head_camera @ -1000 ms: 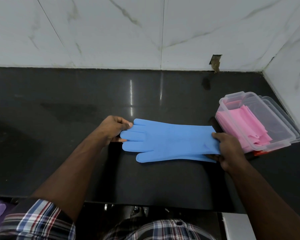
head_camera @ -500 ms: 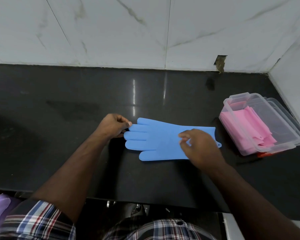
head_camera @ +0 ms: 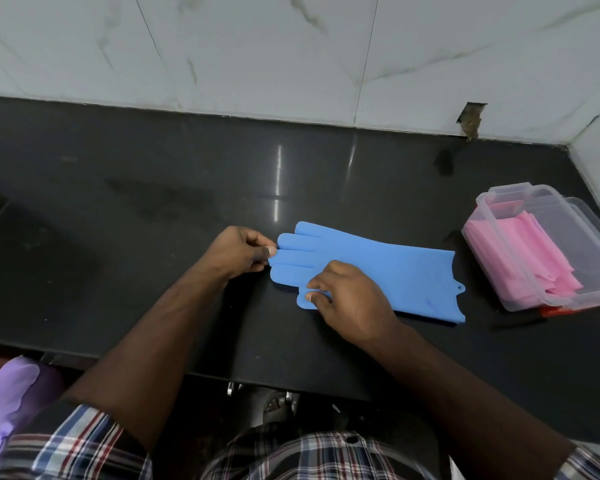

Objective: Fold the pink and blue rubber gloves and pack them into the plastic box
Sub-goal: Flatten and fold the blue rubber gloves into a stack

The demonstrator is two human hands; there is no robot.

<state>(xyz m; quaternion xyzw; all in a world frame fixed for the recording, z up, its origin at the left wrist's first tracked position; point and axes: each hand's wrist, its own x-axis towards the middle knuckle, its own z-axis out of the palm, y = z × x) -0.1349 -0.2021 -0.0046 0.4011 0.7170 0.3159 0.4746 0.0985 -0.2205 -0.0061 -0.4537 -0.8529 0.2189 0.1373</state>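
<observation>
My right hand (head_camera: 352, 303) is now pinching the blue glove's (head_camera: 378, 268) thumb, having slid leftward from the cuff; my left hand (head_camera: 238, 254) is still pinching its fingertips.

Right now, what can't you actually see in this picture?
Head view only:
- Blue glove: its thumb is partly hidden under the right hand.
- Plastic box: right edge cut off by the frame; how many pink gloves are inside is unclear.
- Red object: hidden by the box.
</observation>
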